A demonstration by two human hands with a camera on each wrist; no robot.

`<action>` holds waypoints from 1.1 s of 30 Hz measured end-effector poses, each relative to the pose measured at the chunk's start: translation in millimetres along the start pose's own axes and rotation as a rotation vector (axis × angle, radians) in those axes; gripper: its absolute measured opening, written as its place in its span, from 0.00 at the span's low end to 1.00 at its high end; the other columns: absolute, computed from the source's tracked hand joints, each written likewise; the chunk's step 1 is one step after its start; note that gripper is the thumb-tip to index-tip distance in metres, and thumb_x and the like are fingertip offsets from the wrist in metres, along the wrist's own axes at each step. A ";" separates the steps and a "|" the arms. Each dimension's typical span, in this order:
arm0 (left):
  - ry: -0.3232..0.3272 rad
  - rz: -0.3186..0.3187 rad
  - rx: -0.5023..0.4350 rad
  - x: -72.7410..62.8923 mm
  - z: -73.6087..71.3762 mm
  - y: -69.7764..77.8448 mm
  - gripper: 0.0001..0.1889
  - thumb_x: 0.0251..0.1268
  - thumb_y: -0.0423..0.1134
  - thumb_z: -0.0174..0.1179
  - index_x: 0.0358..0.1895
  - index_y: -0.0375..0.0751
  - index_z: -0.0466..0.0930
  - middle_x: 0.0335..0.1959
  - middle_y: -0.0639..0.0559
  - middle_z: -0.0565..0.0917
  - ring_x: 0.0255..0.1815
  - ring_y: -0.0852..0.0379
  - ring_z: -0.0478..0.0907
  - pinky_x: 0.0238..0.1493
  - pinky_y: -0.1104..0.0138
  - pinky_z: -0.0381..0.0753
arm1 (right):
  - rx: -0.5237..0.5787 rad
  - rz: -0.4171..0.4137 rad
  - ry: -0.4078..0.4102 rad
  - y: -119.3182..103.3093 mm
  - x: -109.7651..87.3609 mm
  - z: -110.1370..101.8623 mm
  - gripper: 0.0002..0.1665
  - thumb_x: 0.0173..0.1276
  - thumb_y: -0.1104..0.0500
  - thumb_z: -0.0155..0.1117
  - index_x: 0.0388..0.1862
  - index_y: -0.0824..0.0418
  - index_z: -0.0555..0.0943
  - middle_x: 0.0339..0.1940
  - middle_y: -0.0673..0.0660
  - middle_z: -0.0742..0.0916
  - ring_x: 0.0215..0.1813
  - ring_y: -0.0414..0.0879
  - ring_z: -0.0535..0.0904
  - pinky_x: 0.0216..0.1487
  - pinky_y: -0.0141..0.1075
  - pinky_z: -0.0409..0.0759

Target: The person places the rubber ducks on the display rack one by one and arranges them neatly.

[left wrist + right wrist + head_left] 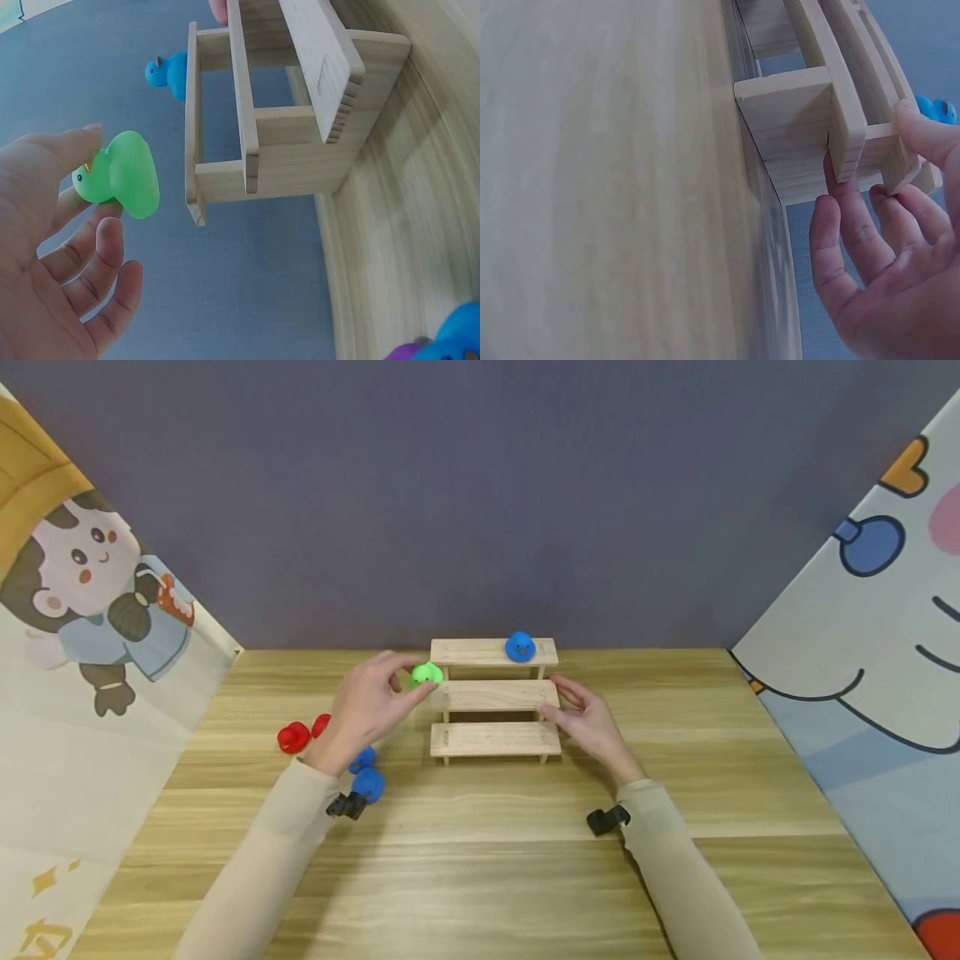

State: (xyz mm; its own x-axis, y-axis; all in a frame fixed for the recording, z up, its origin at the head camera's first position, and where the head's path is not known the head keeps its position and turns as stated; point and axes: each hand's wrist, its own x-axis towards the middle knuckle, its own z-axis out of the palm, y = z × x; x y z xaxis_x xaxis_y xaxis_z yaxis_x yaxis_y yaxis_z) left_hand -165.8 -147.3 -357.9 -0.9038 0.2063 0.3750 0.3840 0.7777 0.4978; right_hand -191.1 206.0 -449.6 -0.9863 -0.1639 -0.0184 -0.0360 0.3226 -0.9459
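Observation:
A green rubber duck is pinched between the thumb and fingers of my left hand. In the left wrist view the duck is held in the air beside the shelf, its beak toward the palm. The three-step wooden shelf stands on the table. My right hand grips the right end of its middle step, thumb above and fingers below, as the right wrist view shows at the step. On the top step, right of centre, sits a blue rubber duck.
Left of the shelf, red ducks and blue ducks lie on the wooden table, partly hidden by my left arm. A purple thing shows beside a blue duck in the left wrist view. A grey wall rises behind the shelf.

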 end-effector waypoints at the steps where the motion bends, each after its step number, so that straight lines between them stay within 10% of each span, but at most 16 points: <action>1: -0.002 0.005 0.004 2.0 1.0 0.9 0.23 0.69 0.56 0.72 0.59 0.47 0.89 0.43 0.52 0.89 0.32 0.54 0.78 0.31 0.63 0.72 | -0.001 0.003 0.002 0.7 0.2 0.1 0.44 0.75 0.49 0.73 0.84 0.54 0.66 0.84 0.63 0.69 0.48 0.43 0.92 0.42 0.36 0.88; 17: -0.057 0.015 -0.099 41.9 18.9 14.6 0.22 0.68 0.55 0.73 0.60 0.48 0.88 0.44 0.50 0.89 0.32 0.55 0.80 0.33 0.63 0.76 | 0.016 -0.006 0.010 2.9 2.8 3.8 0.43 0.75 0.50 0.72 0.84 0.53 0.67 0.84 0.62 0.70 0.33 0.38 0.88 0.39 0.38 0.88; 33: -0.081 0.028 -0.147 67.8 41.7 26.5 0.20 0.71 0.55 0.70 0.59 0.51 0.88 0.50 0.53 0.88 0.32 0.56 0.82 0.32 0.62 0.78 | 0.026 0.008 0.007 3.5 2.7 1.4 0.42 0.75 0.49 0.73 0.83 0.52 0.68 0.85 0.63 0.69 0.40 0.41 0.91 0.42 0.37 0.89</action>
State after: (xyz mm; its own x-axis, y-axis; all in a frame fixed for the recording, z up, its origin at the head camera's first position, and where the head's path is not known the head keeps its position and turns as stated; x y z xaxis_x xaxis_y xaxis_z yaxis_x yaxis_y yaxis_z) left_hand -224.8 -88.0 -351.9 -0.9024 0.2788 0.3286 0.4274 0.6769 0.5993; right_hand -193.6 205.4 -453.4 -0.9877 -0.1547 -0.0239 -0.0238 0.2996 -0.9538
